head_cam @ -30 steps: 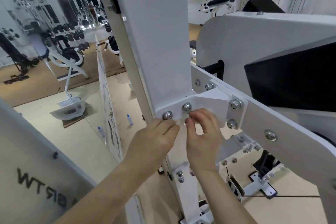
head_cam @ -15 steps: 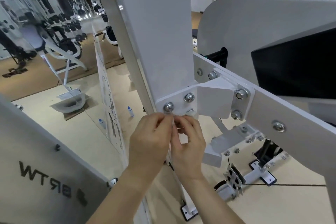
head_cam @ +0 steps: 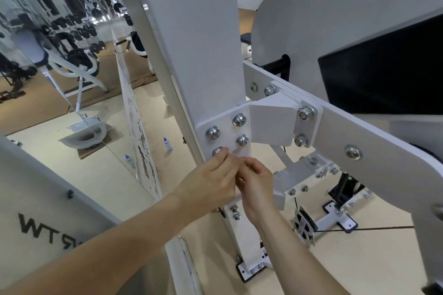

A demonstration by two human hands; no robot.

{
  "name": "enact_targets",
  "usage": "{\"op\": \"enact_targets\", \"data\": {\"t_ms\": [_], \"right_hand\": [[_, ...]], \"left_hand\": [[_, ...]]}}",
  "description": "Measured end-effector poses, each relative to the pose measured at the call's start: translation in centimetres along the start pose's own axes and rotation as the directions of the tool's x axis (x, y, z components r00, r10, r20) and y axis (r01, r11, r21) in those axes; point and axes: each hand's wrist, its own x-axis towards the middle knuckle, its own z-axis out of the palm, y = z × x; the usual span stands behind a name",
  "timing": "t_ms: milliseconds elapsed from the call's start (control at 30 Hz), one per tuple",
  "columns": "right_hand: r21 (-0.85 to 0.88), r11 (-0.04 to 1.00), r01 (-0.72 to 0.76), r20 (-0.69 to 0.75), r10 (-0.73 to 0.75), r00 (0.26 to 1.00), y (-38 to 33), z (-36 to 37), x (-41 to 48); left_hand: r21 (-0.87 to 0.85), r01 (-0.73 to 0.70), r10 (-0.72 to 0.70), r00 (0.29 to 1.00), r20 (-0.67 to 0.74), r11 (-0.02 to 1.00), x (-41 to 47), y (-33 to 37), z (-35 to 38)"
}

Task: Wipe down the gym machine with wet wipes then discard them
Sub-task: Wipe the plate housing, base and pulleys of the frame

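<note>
Wet wipe (head_cam: 236, 152) in joint fingertip grip of left hand (head_cam: 211, 181), right hand (head_cam: 257, 183)

Wet wipe (head_cam: 239, 152) mostly hidden between left hand (head_cam: 211, 182) and right hand (head_cam: 257, 184), lower-left bolt (head_cam: 216, 150) half covered, black pad (head_cam: 383, 74) cropped

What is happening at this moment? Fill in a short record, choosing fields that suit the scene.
setting: gym, mirror on the left
machine: white gym machine
spot worked on: lower edge of the bolted bracket plate
left hand: pinches the wet wipe
right hand: pinches the same wipe, touching the left hand
floor: small bottle
</note>
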Motion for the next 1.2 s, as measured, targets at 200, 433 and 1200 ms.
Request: {"op": "enact_targets", "data": {"t_ms": [200, 433, 1200], "right_hand": [[-0.417, 0.822, 0.387, 0.05, -0.404, 0.913, 0.4, 0.6, -0.3], [-0.127, 0.965, 0.231, -0.193, -0.252, 0.948, 1.6, -0.3, 0.9], [-0.732, 0.675, 0.094, -0.045, -0.185, 0.982, 6.2, -6.0, 3.9]], "left_hand": [[-0.088, 0.185, -0.181, 0.982, 0.049, 0.979, -1.8, 2.5, -0.2], [-0.291, 0.728, -0.705, 0.681, 0.201, 0.621, -3.0, 4.0, -0.3], [-0.239, 0.616, -0.502, -0.295, 0.813, -0.75, -2.5, 12.0, 4.3]]}}
